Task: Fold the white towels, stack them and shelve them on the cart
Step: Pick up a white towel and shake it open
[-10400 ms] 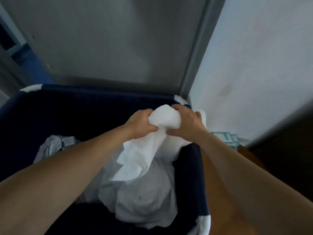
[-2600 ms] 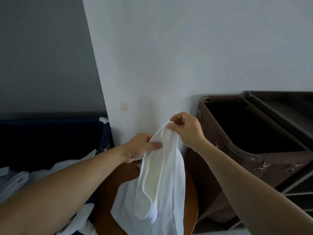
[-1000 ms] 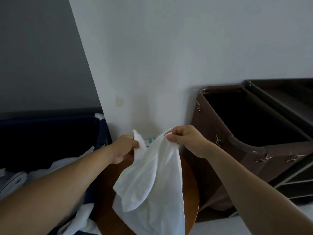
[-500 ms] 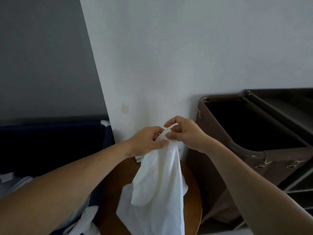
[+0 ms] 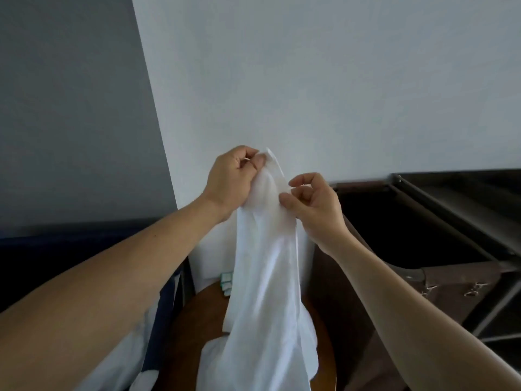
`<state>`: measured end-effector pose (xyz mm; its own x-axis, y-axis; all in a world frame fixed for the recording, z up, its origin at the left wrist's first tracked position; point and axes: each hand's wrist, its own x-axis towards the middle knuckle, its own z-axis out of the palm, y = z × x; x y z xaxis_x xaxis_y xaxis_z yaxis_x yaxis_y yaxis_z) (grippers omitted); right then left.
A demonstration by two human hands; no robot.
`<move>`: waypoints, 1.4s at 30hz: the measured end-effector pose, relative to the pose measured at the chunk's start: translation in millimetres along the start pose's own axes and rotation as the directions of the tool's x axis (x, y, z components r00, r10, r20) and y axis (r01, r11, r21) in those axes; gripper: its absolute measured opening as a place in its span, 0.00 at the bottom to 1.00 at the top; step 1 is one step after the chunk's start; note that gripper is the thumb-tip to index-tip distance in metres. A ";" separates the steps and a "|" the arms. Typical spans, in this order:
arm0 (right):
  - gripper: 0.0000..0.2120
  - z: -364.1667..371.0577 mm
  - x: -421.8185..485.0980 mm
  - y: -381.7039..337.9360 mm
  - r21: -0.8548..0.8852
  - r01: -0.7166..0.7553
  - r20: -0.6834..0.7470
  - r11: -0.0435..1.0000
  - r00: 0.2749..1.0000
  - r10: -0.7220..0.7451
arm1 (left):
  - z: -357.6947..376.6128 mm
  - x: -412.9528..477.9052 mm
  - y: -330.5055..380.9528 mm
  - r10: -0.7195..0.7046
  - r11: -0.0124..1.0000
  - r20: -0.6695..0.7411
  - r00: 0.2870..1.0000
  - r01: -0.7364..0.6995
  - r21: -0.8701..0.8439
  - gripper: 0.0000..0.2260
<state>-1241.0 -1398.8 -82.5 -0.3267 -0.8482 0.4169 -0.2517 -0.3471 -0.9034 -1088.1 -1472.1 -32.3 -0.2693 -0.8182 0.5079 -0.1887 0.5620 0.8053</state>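
A white towel (image 5: 265, 277) hangs in front of me, bunched lengthwise, its lower part reaching down over a round wooden table (image 5: 191, 328). My left hand (image 5: 231, 179) pinches the towel's top corner high up. My right hand (image 5: 313, 204) pinches its edge a little lower and to the right. The brown cart (image 5: 439, 258) stands at the right, with a dark fabric bag and a grey shelf frame behind it.
A dark blue laundry bin (image 5: 166, 314) at the left holds more white linen (image 5: 124, 359). A small white and green packet (image 5: 226, 282) lies at the table's back edge. A white wall and a grey wall meet behind the towel.
Both hands have lifted the towel higher. My left hand has risen above my right, and the towel now hangs longer and straighter. The view has tilted up slightly.
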 end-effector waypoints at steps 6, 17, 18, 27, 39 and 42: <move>0.07 4.3 -3.7 -7.4 0.027 0.009 0.116 1.000 0.993 -0.012 | -11.9 17.8 23.9 0.143 0.990 -0.126 0.982 -0.142 0.018 0.09; 0.11 0.2 28.4 -49.0 -0.151 0.174 -0.123 0.973 0.973 -0.193 | -45.5 44.9 -7.8 0.106 0.994 -0.270 0.957 -0.101 0.034 0.09; 0.10 0.3 32.2 -52.4 -0.157 0.175 -0.135 0.972 0.971 -0.196 | -48.8 46.4 -9.3 0.098 0.995 -0.289 0.952 -0.094 0.027 0.09; 0.07 20.4 8.7 4.5 -0.469 0.065 0.270 0.881 0.960 0.072 | -55.7 47.3 -36.1 -0.016 0.996 -0.304 0.952 0.042 0.078 0.09; 0.08 9.1 1.3 38.0 -0.310 -0.118 0.422 0.944 0.872 0.248 | -26.3 35.4 -33.1 0.014 0.993 -0.170 0.985 0.006 0.120 0.10; 0.07 9.9 -5.3 58.3 -0.380 -0.100 0.410 0.920 0.873 0.264 | -18.6 36.4 -29.2 0.020 0.998 -0.136 0.990 -0.011 0.066 0.10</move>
<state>-1245.0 -1418.6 -138.4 0.0218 -0.9962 0.0847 -0.5450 -0.0829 -0.8343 -1074.8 -1520.6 -31.6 -0.1416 -0.8159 0.5606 -0.2476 0.5775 0.7780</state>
